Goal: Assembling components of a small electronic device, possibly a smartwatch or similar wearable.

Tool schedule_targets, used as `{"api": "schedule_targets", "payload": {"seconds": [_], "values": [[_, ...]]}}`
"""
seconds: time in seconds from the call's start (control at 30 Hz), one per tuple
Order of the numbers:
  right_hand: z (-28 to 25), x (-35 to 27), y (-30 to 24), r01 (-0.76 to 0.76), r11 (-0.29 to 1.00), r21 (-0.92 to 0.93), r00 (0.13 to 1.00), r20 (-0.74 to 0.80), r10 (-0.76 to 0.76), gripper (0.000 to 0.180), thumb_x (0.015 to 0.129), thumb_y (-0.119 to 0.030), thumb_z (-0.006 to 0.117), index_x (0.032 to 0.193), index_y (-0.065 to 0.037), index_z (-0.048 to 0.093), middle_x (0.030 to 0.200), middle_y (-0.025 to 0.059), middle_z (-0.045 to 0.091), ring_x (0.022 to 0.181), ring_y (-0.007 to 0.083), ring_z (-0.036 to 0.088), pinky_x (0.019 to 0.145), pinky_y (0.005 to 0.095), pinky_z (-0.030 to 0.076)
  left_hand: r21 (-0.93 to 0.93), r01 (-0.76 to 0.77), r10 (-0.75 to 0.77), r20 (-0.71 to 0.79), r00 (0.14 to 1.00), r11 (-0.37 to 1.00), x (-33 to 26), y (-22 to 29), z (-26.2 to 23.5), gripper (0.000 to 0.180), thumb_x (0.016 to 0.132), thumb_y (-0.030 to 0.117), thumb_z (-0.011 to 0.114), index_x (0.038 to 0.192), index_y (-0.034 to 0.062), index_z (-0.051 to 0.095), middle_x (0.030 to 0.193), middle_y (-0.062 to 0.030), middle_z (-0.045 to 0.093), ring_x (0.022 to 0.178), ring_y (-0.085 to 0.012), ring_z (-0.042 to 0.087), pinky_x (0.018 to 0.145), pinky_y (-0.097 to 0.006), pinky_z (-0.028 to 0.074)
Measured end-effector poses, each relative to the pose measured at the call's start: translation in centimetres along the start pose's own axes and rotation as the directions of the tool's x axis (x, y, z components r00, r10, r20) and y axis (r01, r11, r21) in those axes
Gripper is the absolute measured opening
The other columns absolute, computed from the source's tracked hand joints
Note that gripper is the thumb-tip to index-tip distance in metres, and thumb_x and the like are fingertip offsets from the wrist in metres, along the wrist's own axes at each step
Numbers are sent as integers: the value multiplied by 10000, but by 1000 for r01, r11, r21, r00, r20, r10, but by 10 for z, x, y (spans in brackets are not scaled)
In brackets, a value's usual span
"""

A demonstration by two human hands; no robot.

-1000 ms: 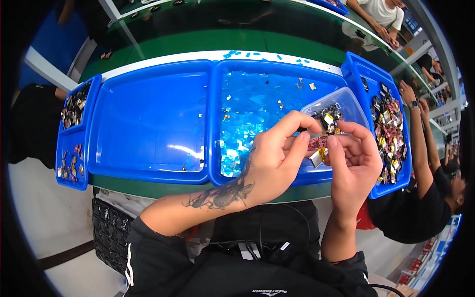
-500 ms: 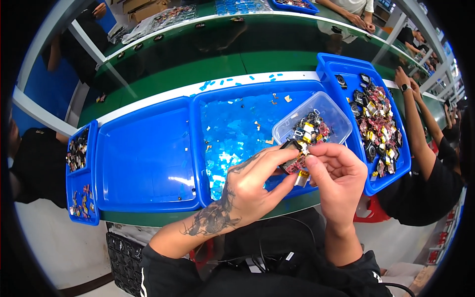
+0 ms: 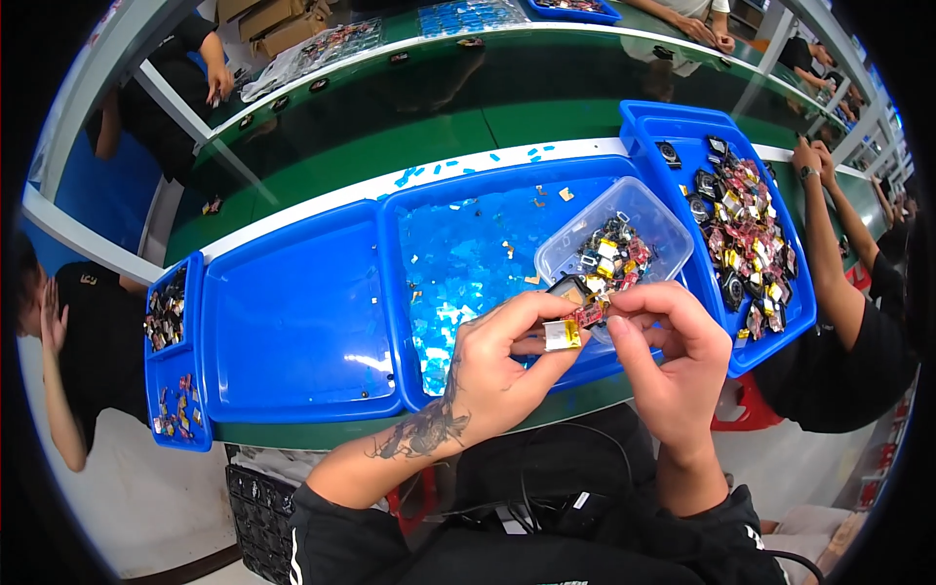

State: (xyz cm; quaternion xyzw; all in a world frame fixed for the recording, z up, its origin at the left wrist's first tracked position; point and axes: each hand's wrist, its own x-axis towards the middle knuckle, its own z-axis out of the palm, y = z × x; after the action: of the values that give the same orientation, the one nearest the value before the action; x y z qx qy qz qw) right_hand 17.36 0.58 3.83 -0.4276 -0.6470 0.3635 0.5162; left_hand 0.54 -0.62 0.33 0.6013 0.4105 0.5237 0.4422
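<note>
My left hand (image 3: 509, 353) grips a small electronic module between thumb and fingers, in front of the clear plastic box. A black casing (image 3: 568, 289) shows at its fingertips. Beside that casing are a reddish circuit board (image 3: 591, 314) and a silver battery with yellow tape (image 3: 562, 335). My right hand (image 3: 678, 346) is closed in a pinch at the board's right edge; its fingertips hide what exactly they hold. Just beyond both hands, the clear plastic box (image 3: 673, 216) contains several similar boards and black parts. It sits tilted in the blue tray with blue film pieces (image 3: 468, 244).
At right, a blue tray (image 3: 801, 292) holds heaped modules. A bare-bottomed blue tray (image 3: 292, 322) and a small divided tray (image 3: 200, 390) with parts lie left. Behind runs a green conveyor belt (image 3: 390, 122). Co-workers (image 3: 829, 214) work on both sides and across.
The battery has swung from below the board to its left, and the board now shows more fully between my hands. At far left, a co-worker's raised hand has come into view.
</note>
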Motion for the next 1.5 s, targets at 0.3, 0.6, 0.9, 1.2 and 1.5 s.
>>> {"api": "schedule_targets", "payload": {"seconds": [0.3,0.6,0.9,1.2,1.5], "values": [[-7,11,-1,335,906,-259,942,83,-325,188,742,112,675,899,7,667,817,104,643,681,178,631,536,255,508,-51,5,-6,-28,1000,999,-1,-5,3,250,819,-9,685,1056,-36,611,1030,-157,663,938,-215,684,753,-315,601],[-3,12,5,299,888,-348,954,109,-278,145,762,100,655,864,-1,639,814,112,630,689,226,641,552,285,516,-234,121,-143,-81,986,965,1,-5,9,187,887,38,653,1045,-38,588,987,-115,671,865,-134,677,663,-240,566],[6,8,11,212,899,-382,976,136,-172,134,768,99,657,867,11,646,828,92,643,675,166,633,523,246,494,-165,191,-198,-25,980,968,5,-1,4,162,913,28,612,1051,-44,568,1007,-100,632,898,-160,668,749,-267,579],[15,8,5,69,969,-238,996,64,-55,132,769,103,656,866,12,652,900,90,649,734,130,647,548,229,536,-137,-16,0,-122,992,990,-1,-4,5,175,900,73,623,1035,-33,588,944,-143,648,843,-214,702,655,-291,587],[10,-2,9,176,977,-119,982,-43,-183,192,727,135,668,867,4,667,904,129,671,793,185,673,601,259,573,-15,-128,127,-75,989,992,-8,3,10,206,855,-39,621,1056,-60,586,1075,-201,599,936,-232,686,732,-282,595]]}}
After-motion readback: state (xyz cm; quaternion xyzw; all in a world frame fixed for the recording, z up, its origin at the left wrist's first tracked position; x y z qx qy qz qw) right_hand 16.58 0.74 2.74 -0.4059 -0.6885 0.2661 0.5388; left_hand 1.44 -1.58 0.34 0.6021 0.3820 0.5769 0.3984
